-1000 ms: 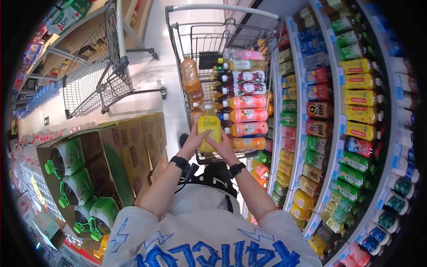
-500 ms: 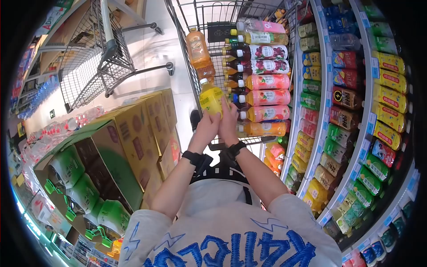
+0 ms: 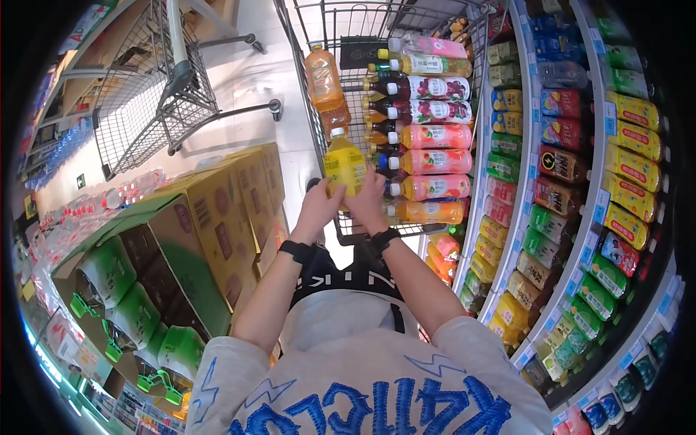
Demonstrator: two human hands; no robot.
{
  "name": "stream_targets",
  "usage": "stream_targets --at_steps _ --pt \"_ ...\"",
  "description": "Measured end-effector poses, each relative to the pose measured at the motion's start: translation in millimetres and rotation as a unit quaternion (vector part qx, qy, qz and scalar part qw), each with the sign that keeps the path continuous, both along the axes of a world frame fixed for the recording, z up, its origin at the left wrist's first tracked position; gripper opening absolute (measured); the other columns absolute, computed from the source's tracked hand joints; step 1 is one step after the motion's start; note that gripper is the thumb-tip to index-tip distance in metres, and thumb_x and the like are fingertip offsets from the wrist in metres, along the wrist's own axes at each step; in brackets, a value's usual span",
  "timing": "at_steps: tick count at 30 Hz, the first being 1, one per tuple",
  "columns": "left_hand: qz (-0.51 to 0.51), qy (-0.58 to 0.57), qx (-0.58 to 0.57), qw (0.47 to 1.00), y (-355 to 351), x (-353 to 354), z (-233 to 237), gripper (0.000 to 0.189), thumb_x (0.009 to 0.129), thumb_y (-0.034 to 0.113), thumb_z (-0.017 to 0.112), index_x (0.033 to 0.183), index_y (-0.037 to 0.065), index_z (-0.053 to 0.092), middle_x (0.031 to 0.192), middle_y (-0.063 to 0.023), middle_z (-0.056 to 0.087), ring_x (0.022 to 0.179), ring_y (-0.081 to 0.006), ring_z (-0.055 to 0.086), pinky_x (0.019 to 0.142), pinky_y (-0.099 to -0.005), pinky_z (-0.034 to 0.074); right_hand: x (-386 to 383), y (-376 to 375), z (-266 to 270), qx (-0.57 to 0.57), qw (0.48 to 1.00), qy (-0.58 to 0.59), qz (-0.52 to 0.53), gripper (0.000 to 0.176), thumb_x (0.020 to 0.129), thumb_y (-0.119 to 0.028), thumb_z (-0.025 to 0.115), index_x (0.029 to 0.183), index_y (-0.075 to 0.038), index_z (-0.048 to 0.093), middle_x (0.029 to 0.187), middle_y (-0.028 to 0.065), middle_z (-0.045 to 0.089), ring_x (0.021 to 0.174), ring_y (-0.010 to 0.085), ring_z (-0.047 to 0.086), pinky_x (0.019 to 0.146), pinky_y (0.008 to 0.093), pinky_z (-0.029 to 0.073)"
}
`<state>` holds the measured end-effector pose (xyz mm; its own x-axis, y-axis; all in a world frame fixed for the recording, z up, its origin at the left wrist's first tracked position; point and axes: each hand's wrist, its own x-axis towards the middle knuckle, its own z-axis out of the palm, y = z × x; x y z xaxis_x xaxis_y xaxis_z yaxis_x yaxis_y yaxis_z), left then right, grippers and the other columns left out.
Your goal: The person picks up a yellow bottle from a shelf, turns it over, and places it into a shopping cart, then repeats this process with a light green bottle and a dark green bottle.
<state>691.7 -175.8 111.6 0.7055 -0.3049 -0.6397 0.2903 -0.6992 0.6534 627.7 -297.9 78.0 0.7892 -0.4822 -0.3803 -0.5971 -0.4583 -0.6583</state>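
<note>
A yellow drink bottle (image 3: 345,165) with a white cap lies between my two hands, its cap pointing away from me. My left hand (image 3: 322,206) grips the bottle's lower left side. On the right side of its base, my right hand (image 3: 367,197) is closed around it too. The bottle is over the near left part of a wire shopping cart (image 3: 364,53); whether it rests on anything is hidden. Just beyond its cap lies an orange drink bottle (image 3: 322,80). To the right, pink-labelled bottles (image 3: 437,161) and grape-labelled bottles (image 3: 439,88) lie in a sideways row.
Shelves of bottled drinks (image 3: 565,167) run along my right. Stacked cardboard boxes (image 3: 228,210) stand on my left, with an open carton of green-and-white bottles (image 3: 135,314) nearer me. Another shopping cart (image 3: 148,109) is at the far left.
The yellow bottle has turned straighter and shifted slightly right and nearer me. My left hand has moved outward to the bottle's left side, so my hands are farther apart.
</note>
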Motion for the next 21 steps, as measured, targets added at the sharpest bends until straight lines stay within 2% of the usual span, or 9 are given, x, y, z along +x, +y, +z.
stream_targets --at_steps 4,6,9,11,14,16,18,20,21 --pt "0.021 -0.009 -0.022 0.999 6.2 -4.1 -15.3 0.057 0.088 0.036 0.064 0.125 -0.006 0.054 0.093 -0.0231 0.066 0.088 -0.0353 0.066 0.078 -0.0396 0.052 0.9 -3.1 -9.6 0.016 1.000 -0.015 -0.001 0.096 0.068 -0.033 0.082 0.140 -0.001 0.028 0.128 0.0283 0.042 0.121 0.0455 0.040 0.102 0.0501 0.036" --pt "0.024 -0.015 -0.027 0.999 6.7 -4.5 -21.1 0.055 0.088 0.035 0.065 0.124 -0.005 0.054 0.089 -0.0208 0.065 0.085 -0.0330 0.066 0.075 -0.0387 0.052 2.0 -7.1 -11.8 0.110 0.994 -0.010 -0.008 0.100 0.067 -0.035 0.082 0.142 0.000 0.026 0.129 0.0319 0.044 0.120 0.0468 0.045 0.100 0.0496 0.041" --pt "0.046 -0.017 -0.037 0.998 8.0 -8.8 -31.7 0.050 0.088 0.031 0.066 0.121 -0.004 0.054 0.084 -0.0173 0.064 0.080 -0.0304 0.065 0.073 -0.0380 0.052 1.0 -6.4 -9.8 0.066 0.998 0.009 0.005 0.104 0.067 -0.037 0.082 0.143 0.002 0.022 0.127 0.0334 0.047 0.116 0.0473 0.050 0.097 0.0486 0.044" --pt "0.055 -0.004 -0.042 0.998 11.9 -10.7 -42.0 0.042 0.089 0.030 0.066 0.118 0.002 0.054 0.082 -0.0116 0.066 0.074 -0.0222 0.066 0.068 -0.0326 0.052 1.9 -5.9 -7.4 0.063 0.998 0.016 0.014 0.102 0.069 -0.034 0.082 0.143 0.004 0.022 0.129 0.0322 0.046 0.119 0.0460 0.048 0.099 0.0466 0.043" --pt "0.064 0.017 -0.038 0.997 13.2 -7.7 -40.7 0.034 0.090 0.026 0.065 0.115 0.005 0.053 0.080 -0.0095 0.064 0.071 -0.0201 0.064 0.065 -0.0317 0.051 3.0 -5.0 -7.3 0.055 0.998 0.026 0.025 0.102 0.070 -0.032 0.081 0.143 0.007 0.021 0.131 0.0310 0.045 0.122 0.0444 0.046 0.101 0.0446 0.041" --pt "0.060 0.020 -0.030 0.998 14.5 -6.4 -43.1 0.032 0.091 0.025 0.065 0.113 0.007 0.052 0.080 -0.0094 0.064 0.071 -0.0202 0.064 0.065 -0.0319 0.051 2.9 -3.9 -8.0 0.049 0.998 0.031 0.029 0.104 0.070 -0.033 0.082 0.143 0.008 0.020 0.131 0.0310 0.045 0.122 0.0439 0.046 0.101 0.0444 0.041" --pt "0.054 0.024 -0.022 0.998 12.6 -4.6 -39.6 0.030 0.091 0.024 0.064 0.112 0.008 0.051 0.080 -0.0093 0.064 0.070 -0.0204 0.064 0.065 -0.0322 0.051 2.0 -2.3 -9.4 0.031 0.999 0.019 0.014 0.108 0.066 -0.036 0.084 0.144 0.003 0.021 0.127 0.0322 0.047 0.116 0.0461 0.050 0.097 0.0464 0.044" --pt "0.065 0.055 -0.014 0.996 10.1 -1.3 -30.2 0.026 0.091 0.021 0.061 0.110 0.008 0.049 0.083 -0.0131 0.063 0.074 -0.0299 0.065 0.067 -0.0402 0.051 1.6 -1.8 -12.1 0.030 0.999 0.011 0.014 0.107 0.066 -0.035 0.084 0.144 0.003 0.021 0.127 0.0319 0.047 0.117 0.0458 0.050 0.097 0.0464 0.044" --pt "0.064 0.056 -0.014 0.996 11.1 -2.6 -33.1 0.026 0.091 0.021 0.061 0.110 0.008 0.049 0.083 -0.0131 0.063 0.074 -0.0299 0.065 0.067 -0.0402 0.051 2.0 -1.3 -10.1 0.030 0.999 0.003 0.015 0.107 0.066 -0.034 0.084 0.143 0.003 0.020 0.127 0.0317 0.047 0.117 0.0455 0.050 0.098 0.0464 0.044"
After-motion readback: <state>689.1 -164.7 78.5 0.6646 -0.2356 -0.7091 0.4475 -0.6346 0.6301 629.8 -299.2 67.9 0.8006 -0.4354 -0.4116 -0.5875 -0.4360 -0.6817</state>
